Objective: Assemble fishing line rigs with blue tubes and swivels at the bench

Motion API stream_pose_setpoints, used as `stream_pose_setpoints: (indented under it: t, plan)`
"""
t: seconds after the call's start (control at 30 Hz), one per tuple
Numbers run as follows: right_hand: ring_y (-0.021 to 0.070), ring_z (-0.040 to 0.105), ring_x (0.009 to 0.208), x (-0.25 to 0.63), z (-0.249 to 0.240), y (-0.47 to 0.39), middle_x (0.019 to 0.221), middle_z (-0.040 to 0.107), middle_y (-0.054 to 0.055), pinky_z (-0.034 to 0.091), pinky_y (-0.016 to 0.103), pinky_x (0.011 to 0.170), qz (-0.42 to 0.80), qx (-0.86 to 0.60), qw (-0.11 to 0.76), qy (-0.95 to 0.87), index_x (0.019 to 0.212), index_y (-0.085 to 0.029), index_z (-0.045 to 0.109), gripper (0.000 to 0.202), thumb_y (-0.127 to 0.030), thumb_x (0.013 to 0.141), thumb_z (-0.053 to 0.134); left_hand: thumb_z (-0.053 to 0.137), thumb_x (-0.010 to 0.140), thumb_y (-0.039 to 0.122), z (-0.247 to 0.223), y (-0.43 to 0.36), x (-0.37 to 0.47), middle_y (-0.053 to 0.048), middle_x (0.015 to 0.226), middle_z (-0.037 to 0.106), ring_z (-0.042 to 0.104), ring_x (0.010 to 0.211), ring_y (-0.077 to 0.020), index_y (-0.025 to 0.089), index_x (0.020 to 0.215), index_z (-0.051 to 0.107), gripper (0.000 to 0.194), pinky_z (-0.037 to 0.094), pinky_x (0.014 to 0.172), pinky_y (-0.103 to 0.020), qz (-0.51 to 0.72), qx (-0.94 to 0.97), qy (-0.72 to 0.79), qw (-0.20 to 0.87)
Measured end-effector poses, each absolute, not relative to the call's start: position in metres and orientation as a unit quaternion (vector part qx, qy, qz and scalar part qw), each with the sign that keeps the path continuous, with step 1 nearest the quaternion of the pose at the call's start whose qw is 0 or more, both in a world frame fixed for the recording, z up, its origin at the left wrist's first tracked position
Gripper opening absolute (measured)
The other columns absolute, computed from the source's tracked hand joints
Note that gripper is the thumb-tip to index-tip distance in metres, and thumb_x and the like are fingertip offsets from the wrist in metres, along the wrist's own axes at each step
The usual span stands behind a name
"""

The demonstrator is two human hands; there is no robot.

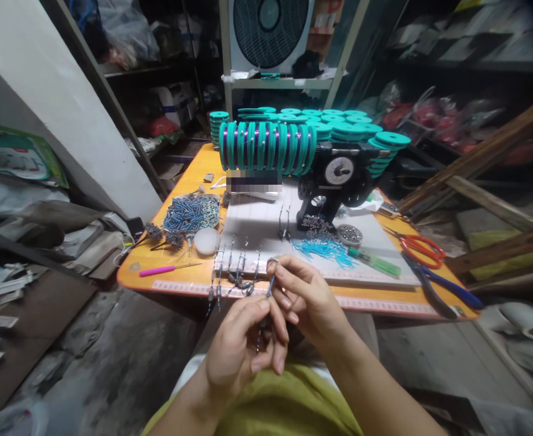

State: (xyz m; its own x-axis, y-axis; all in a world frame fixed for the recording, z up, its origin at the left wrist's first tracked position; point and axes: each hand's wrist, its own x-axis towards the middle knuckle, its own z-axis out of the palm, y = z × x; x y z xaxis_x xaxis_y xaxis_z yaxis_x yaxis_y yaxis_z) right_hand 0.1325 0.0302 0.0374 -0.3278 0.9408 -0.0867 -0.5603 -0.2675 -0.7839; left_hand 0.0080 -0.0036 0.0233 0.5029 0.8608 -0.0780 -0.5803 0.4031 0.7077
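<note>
Above the table's front edge, my left hand (pixel 250 339) pinches a thin blue-and-dark twisted line (pixel 271 286) between thumb and forefinger. A short dotted end hangs below those fingers. My right hand (pixel 305 297) pinches the upper end of the same line, its other fingers curled. Whatever lies right at the right fingertips is too small to make out. Just beyond my hands, several similar lines with dark oval weights (pixel 239 278) lie along the edge of a pale board (pixel 266 227).
A black stand (pixel 325 181) carries a row of teal spools (pixel 268 147). A tray of blue tubes (pixel 189 215), a pink-handled hook tool (pixel 157 271) and a white round lump (pixel 207 241) lie left. Light-blue pieces (pixel 325 251), red scissors (pixel 423 249) and blue-handled pliers (pixel 452 290) lie right.
</note>
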Motion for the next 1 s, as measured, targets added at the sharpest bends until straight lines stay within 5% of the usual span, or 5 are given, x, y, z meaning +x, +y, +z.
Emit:
stream_pose_setpoints:
  t: [0.43,0.57,0.73,0.83,1.0]
  plan:
    - [0.0016,0.033,0.032,0.140,0.032,0.030,0.047,0.043,-0.008,0.022,0.014,0.034,0.742,-0.291,0.471,-0.378,0.085,-0.017,0.064,0.020,-0.036,0.084,0.069,0.037,0.092,0.038,0.023,-0.006,0.003,-0.008,0.050,0.062,0.033,0.030,-0.0057,0.006,0.083,0.069,0.046,0.017,0.036,-0.020,0.398,0.298,0.233,0.836]
    - [0.0056,0.040,0.036,0.147,0.032,0.030,0.048,0.046,-0.007,0.031,0.018,0.039,0.719,-0.302,0.445,-0.440,0.086,-0.019,0.065,0.021,-0.039,0.084,0.069,0.037,0.096,0.036,0.020,-0.001,-0.001,-0.010,0.062,0.068,0.051,0.050,-0.0130,0.009,0.084,0.071,0.045,0.039,0.053,-0.024,0.437,0.420,0.303,0.735]
    - [0.0149,0.061,0.071,0.160,0.039,0.030,0.077,0.065,0.002,0.049,0.027,0.065,0.579,-0.376,0.465,-0.555,0.083,-0.019,0.066,0.019,-0.037,0.082,0.070,0.053,0.092,0.027,0.027,0.012,-0.001,-0.007,0.101,0.071,0.059,0.096,-0.0222,0.018,0.097,0.073,0.023,0.042,0.089,-0.028,0.491,0.558,0.401,0.535]
    - [0.0157,0.059,0.074,0.164,0.043,0.028,0.082,0.065,0.004,0.047,0.028,0.065,0.497,-0.412,0.455,-0.614,0.083,-0.019,0.067,0.018,-0.037,0.085,0.066,0.053,0.092,0.027,0.037,0.021,0.005,-0.006,0.106,0.068,0.058,0.099,-0.0215,0.020,0.105,0.069,0.021,0.042,0.088,-0.027,0.511,0.556,0.406,0.515]
    - [0.0145,0.057,0.064,0.168,0.049,0.021,0.075,0.068,0.004,0.042,0.026,0.055,0.342,-0.471,0.428,-0.692,0.087,-0.020,0.070,0.015,-0.031,0.089,0.061,0.060,0.089,0.028,0.043,0.030,0.013,-0.001,0.086,0.061,0.058,0.084,-0.0158,0.019,0.090,0.063,0.010,0.045,0.076,-0.023,0.513,0.569,0.383,0.516]
